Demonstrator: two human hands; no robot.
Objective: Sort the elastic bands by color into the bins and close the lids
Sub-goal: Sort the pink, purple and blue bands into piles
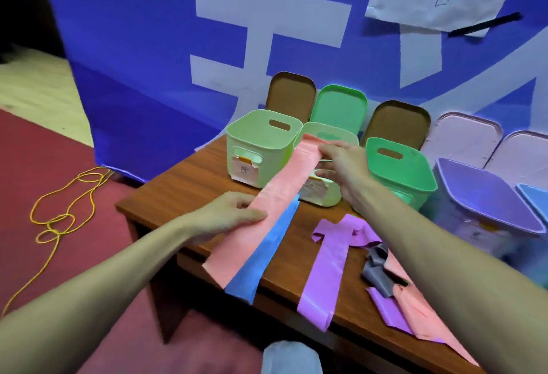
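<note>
My left hand (228, 215) and right hand (341, 163) each keep a pinching grip on the long pink elastic band (275, 190). It is stretched from the near edge of the wooden tabletop (184, 187) to the rim of the pale green plastic bin (329, 198).

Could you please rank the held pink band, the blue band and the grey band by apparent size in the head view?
1. held pink band, gripped by the left hand and right hand.
2. blue band, beside it.
3. grey band, crumpled, so its full size is unsure.

Long flat pink band (278, 193) slants up over the open middle pale-green bin (332, 199).
</note>
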